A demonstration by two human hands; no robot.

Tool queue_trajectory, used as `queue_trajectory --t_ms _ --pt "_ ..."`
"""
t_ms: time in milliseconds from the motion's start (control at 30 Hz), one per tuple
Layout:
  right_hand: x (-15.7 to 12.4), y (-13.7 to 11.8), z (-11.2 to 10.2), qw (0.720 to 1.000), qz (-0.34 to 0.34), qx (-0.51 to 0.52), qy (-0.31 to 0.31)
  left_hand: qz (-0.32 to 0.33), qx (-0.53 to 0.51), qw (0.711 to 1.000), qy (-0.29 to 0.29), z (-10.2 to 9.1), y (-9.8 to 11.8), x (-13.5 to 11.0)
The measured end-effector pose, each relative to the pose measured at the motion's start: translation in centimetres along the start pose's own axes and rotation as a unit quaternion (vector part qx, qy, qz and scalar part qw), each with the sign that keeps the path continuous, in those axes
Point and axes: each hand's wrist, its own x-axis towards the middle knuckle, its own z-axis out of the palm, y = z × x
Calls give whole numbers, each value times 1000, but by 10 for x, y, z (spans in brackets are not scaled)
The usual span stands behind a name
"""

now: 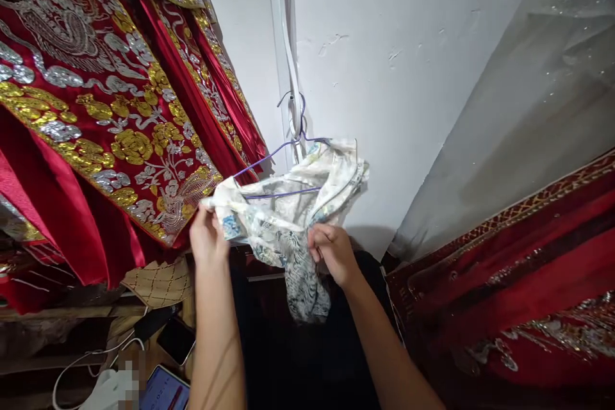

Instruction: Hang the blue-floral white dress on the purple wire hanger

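Observation:
A white cloth with a blue print (pixel 283 221) is bunched over a purple wire hanger (pixel 283 170). The hanger's hook catches on a white strip (pixel 287 45) running down the wall. My left hand (pixel 207 237) is closed on the cloth's left corner, just under the hanger's left end. My right hand (pixel 331 250) pinches the lower right part of the cloth, whose tail droops below my fingers. Both forearms reach up from the bottom of the view.
Red garments with gold and silver embroidery (pixel 96 109) hang at the left, and more red embroidered fabric (pixel 519 269) lies at the right. A clear plastic sheet (pixel 528 109) slants down the right wall. Two phones (pixel 166 391), white cables and a woven fan (pixel 158 282) lie at the lower left.

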Motion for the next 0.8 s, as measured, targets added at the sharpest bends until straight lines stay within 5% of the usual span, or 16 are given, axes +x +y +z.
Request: queue_trajectory --t_ms 67,167,267,367,500,567,667,800 --pt "-17 9 3 999 21 22 24 -100 -21 994 35 -17 -39 -35" --pt "-37 25 -6 996 62 33 56 -168 -24 985 41 -26 -84 -91" --pt "-50 33 -26 994 106 -5 -31 -223 -32 974 18 -17 -96 -125" --pt "-52 33 -41 978 153 -79 -121 -230 -56 971 -10 5 -78 -132" --pt "-42 27 -41 984 126 -124 5 -170 -68 973 -143 40 -36 -140" --pt "-36 22 -36 990 115 -58 51 -126 15 959 -255 54 -18 -153" --pt "-29 11 -28 980 174 99 12 -37 167 902 -397 67 1 -169" --pt "-23 -9 -23 967 192 163 -48 58 254 881 -395 66 11 -159"
